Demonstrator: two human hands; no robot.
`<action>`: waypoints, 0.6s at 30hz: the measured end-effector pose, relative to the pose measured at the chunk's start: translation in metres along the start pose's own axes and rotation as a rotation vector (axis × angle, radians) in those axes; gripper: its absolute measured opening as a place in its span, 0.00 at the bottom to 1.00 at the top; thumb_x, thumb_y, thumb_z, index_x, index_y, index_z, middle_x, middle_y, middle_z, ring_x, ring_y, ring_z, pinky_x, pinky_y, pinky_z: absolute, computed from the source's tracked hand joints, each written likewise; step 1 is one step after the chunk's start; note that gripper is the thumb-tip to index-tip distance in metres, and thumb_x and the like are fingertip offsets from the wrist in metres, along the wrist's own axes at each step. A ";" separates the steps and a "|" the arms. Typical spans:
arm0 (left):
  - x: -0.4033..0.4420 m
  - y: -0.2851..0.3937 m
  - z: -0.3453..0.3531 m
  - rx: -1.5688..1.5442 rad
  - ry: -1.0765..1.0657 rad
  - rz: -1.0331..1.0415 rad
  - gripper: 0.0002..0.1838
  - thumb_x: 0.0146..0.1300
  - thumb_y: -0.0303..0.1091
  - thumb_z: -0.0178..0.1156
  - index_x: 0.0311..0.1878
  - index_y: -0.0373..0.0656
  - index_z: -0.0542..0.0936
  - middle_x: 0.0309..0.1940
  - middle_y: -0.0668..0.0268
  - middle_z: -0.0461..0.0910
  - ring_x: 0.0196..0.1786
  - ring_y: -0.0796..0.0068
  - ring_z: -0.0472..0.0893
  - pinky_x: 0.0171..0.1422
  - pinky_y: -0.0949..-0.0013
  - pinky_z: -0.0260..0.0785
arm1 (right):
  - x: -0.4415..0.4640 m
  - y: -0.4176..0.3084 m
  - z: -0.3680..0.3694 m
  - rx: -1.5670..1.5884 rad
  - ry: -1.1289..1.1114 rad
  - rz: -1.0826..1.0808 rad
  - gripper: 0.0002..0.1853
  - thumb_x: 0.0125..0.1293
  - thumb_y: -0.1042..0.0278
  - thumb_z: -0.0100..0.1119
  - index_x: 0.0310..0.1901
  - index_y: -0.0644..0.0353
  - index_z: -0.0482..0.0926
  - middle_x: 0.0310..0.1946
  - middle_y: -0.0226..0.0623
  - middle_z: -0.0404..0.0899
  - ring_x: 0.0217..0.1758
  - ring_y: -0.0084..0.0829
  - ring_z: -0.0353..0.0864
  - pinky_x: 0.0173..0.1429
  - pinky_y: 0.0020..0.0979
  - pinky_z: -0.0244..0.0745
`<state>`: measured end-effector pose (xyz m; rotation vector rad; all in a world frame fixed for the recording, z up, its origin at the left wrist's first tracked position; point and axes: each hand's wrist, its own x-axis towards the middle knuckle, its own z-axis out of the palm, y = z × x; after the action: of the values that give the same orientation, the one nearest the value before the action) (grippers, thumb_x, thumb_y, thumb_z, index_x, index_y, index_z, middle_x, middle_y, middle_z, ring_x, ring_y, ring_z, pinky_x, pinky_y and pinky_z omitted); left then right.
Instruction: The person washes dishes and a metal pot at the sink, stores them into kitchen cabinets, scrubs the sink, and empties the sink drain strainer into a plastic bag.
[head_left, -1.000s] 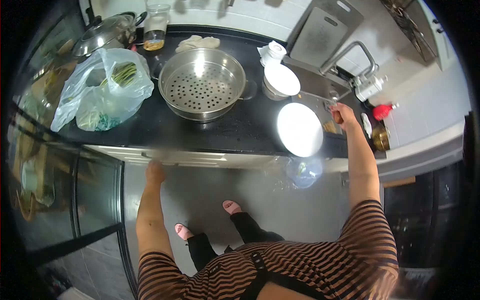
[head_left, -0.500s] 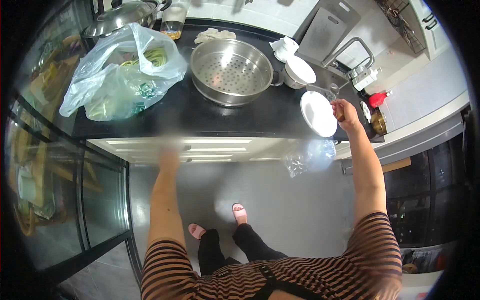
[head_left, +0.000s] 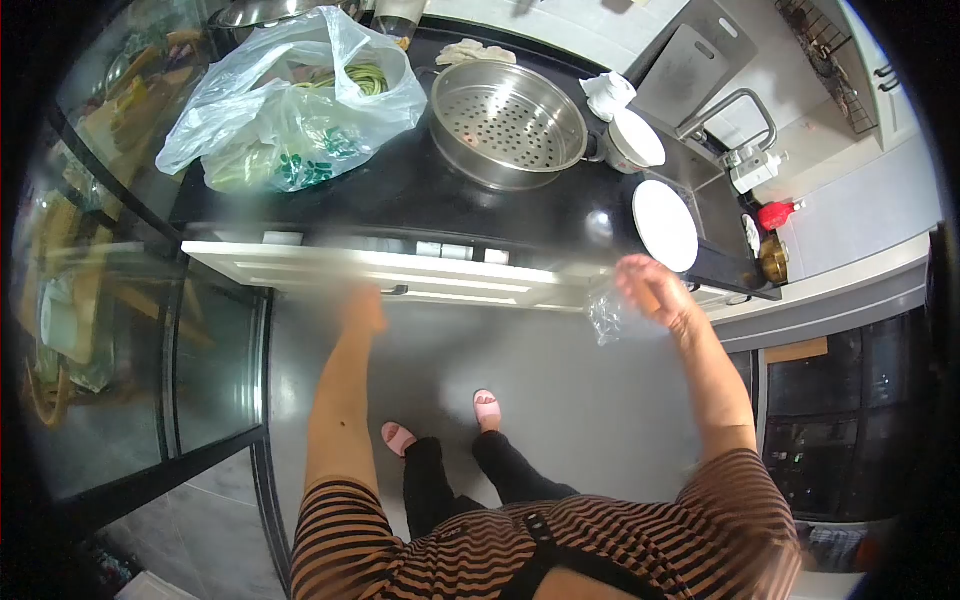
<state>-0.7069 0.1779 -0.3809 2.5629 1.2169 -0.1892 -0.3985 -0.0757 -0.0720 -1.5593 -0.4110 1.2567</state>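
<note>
At the pulled-out drawer, my left hand is on the white front, its fingers blurred at the edge beside the handle. Several white rolls or boxes show inside. My right hand is curled around a small orange-brown object, mostly hidden by the fingers. Just behind that hand a white plate sits near the counter edge. A crumpled clear plastic bag hangs by the fingers; I cannot tell whether they touch it.
On the black counter stand a steel steamer pot, a plastic bag of greens, a white bowl and a cloth. The sink faucet and a red bottle are at the right.
The drawer has come open toward me, with my left hand at its front. My right hand has moved left and down, away from the far side of the plate. The view has shifted.
</note>
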 end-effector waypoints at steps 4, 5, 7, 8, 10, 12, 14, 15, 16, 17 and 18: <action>-0.034 0.014 -0.033 -0.065 -0.135 -0.021 0.27 0.42 0.39 0.59 0.49 0.43 0.70 0.51 0.60 0.67 0.57 0.63 0.65 0.60 0.61 0.56 | 0.008 0.034 0.011 0.055 -0.034 0.157 0.08 0.55 0.74 0.49 0.37 0.63 0.69 0.27 0.37 0.74 0.25 0.24 0.73 0.26 0.23 0.71; -0.044 0.012 -0.038 -0.114 -0.123 -0.012 0.28 0.43 0.41 0.59 0.49 0.42 0.70 0.51 0.58 0.68 0.56 0.60 0.65 0.59 0.61 0.57 | 0.011 0.041 0.013 0.070 -0.020 0.186 0.08 0.55 0.74 0.49 0.37 0.63 0.69 0.27 0.37 0.74 0.24 0.24 0.73 0.26 0.24 0.71; -0.068 0.011 -0.039 -0.216 -0.096 0.003 0.28 0.44 0.45 0.58 0.49 0.39 0.70 0.51 0.55 0.68 0.54 0.56 0.67 0.57 0.59 0.58 | 0.025 0.058 0.013 0.105 -0.005 0.255 0.07 0.54 0.75 0.48 0.36 0.63 0.69 0.27 0.38 0.74 0.24 0.25 0.73 0.26 0.25 0.72; -0.075 0.002 -0.023 -0.247 -0.071 -0.001 0.33 0.45 0.49 0.58 0.52 0.38 0.67 0.53 0.51 0.65 0.55 0.56 0.66 0.59 0.59 0.56 | 0.036 0.071 0.010 0.126 0.000 0.295 0.07 0.54 0.75 0.48 0.35 0.64 0.69 0.27 0.39 0.74 0.24 0.26 0.73 0.27 0.25 0.72; -0.108 -0.009 -0.017 -0.829 -0.026 -0.134 0.35 0.49 0.52 0.56 0.54 0.34 0.65 0.55 0.49 0.63 0.58 0.57 0.64 0.62 0.60 0.53 | 0.057 0.095 0.008 0.096 0.018 0.357 0.06 0.53 0.75 0.48 0.34 0.64 0.69 0.28 0.38 0.73 0.26 0.26 0.72 0.29 0.26 0.72; -0.136 -0.023 0.006 -1.786 0.035 -0.201 0.31 0.56 0.50 0.52 0.57 0.38 0.63 0.55 0.58 0.64 0.59 0.64 0.62 0.65 0.60 0.44 | 0.081 0.120 0.011 -0.004 0.042 0.395 0.06 0.52 0.75 0.48 0.33 0.63 0.69 0.30 0.36 0.72 0.31 0.24 0.70 0.34 0.27 0.71; -0.170 -0.013 -0.021 -2.031 0.108 -0.381 0.28 0.59 0.47 0.49 0.56 0.37 0.64 0.53 0.60 0.66 0.58 0.67 0.64 0.64 0.64 0.46 | 0.110 0.153 0.004 0.047 0.040 0.370 0.08 0.51 0.76 0.49 0.35 0.64 0.69 0.31 0.38 0.72 0.33 0.28 0.72 0.38 0.30 0.73; -0.185 -0.005 -0.034 -2.151 0.148 -0.480 0.26 0.60 0.46 0.48 0.55 0.37 0.64 0.52 0.60 0.67 0.57 0.68 0.64 0.63 0.66 0.47 | 0.119 0.166 0.004 0.014 0.024 0.340 0.11 0.50 0.77 0.50 0.38 0.65 0.69 0.32 0.39 0.72 0.34 0.30 0.73 0.40 0.31 0.73; -0.192 0.001 -0.037 -2.078 0.196 -0.486 0.25 0.60 0.45 0.48 0.54 0.36 0.65 0.50 0.61 0.68 0.55 0.70 0.66 0.62 0.67 0.50 | 0.126 0.177 0.009 -0.028 0.126 0.313 0.13 0.50 0.77 0.52 0.40 0.66 0.69 0.33 0.40 0.72 0.36 0.31 0.73 0.41 0.32 0.72; -0.196 0.005 -0.039 -2.006 0.246 -0.488 0.24 0.61 0.45 0.48 0.53 0.34 0.66 0.48 0.61 0.69 0.53 0.72 0.67 0.60 0.68 0.52 | 0.136 0.186 0.017 -0.073 0.224 0.282 0.16 0.49 0.77 0.53 0.43 0.67 0.69 0.35 0.41 0.73 0.37 0.33 0.73 0.42 0.32 0.72; -0.200 0.008 -0.037 -1.931 0.297 -0.487 0.23 0.61 0.44 0.48 0.51 0.33 0.67 0.47 0.61 0.71 0.51 0.73 0.69 0.58 0.70 0.55 | 0.144 0.193 0.025 -0.115 0.322 0.250 0.19 0.49 0.76 0.54 0.45 0.68 0.69 0.36 0.43 0.73 0.39 0.34 0.74 0.43 0.32 0.71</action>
<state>-0.8272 0.0384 -0.2952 0.6102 1.0555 0.8533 -0.4259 -0.0284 -0.3077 -1.9198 -0.0842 1.1542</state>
